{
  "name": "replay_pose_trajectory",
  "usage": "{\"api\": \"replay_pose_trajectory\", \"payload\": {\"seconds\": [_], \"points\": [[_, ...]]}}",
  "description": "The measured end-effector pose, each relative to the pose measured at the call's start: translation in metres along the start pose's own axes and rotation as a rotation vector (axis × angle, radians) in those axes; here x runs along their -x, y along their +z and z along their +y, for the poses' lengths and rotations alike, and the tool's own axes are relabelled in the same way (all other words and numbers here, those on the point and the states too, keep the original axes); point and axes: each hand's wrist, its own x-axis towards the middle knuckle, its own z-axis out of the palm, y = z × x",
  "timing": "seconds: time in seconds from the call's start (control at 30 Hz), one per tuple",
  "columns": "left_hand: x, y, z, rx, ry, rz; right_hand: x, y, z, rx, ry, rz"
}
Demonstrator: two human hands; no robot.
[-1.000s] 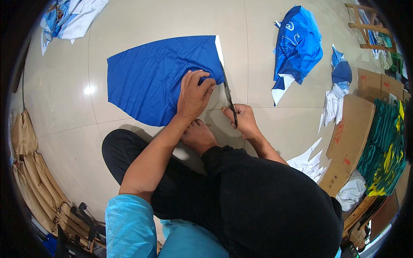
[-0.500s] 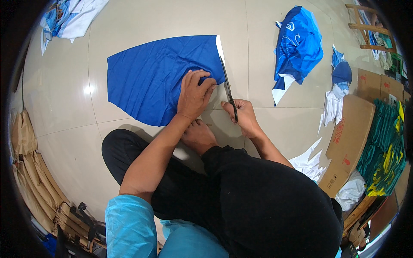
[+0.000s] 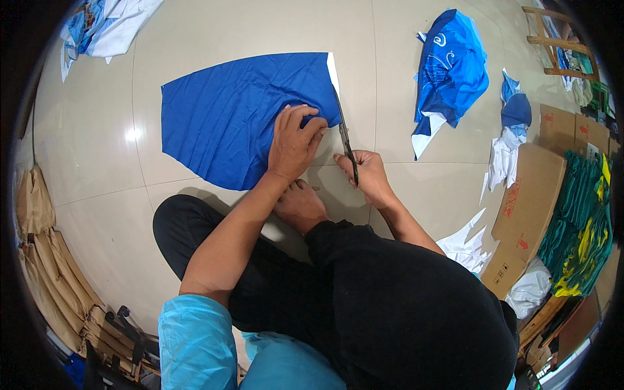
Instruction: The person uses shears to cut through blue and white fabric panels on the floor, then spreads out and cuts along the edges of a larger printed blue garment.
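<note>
A dark blue fabric piece (image 3: 221, 117) with a white strip (image 3: 331, 68) along its right edge lies on the tiled floor. My left hand (image 3: 292, 143) rests on its lower right part, fingers curled and pinching the cloth. My right hand (image 3: 368, 172) grips black-handled scissors (image 3: 346, 140), whose blades run along the fabric's right edge. My bare foot (image 3: 302, 208) sits just below my left hand.
Crumpled blue printed fabric (image 3: 452, 62) lies right of the piece. White-and-blue cloth (image 3: 120, 26) is at upper left, more scraps (image 3: 507, 162) at right. Cardboard (image 3: 530, 208), green-and-yellow fabric (image 3: 572, 227) and a wooden rack (image 3: 539, 39) line the right; tan folded material (image 3: 49, 260) the left.
My right hand and the scissors have moved slightly upward along the fabric's edge since a second ago. My left hand has stayed in the same place.
</note>
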Motion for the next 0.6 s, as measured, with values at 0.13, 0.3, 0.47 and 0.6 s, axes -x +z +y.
{"api": "replay_pose_trajectory", "payload": {"seconds": [0.13,0.3,0.47,0.6], "points": [[-0.001,0.0,0.0,0.001,0.005,0.004,-0.003,0.001,-0.002,0.016,-0.029,0.002],[-0.001,0.0,-0.001,0.008,0.004,0.008,-0.009,0.001,-0.007,0.002,-0.021,-0.001],[0.0,-0.001,-0.001,0.004,-0.003,0.002,-0.01,0.003,-0.011,-0.025,-0.007,-0.012],[-0.001,-0.001,0.0,0.013,0.001,0.002,-0.012,0.003,-0.011,0.0,-0.012,0.003]]}}
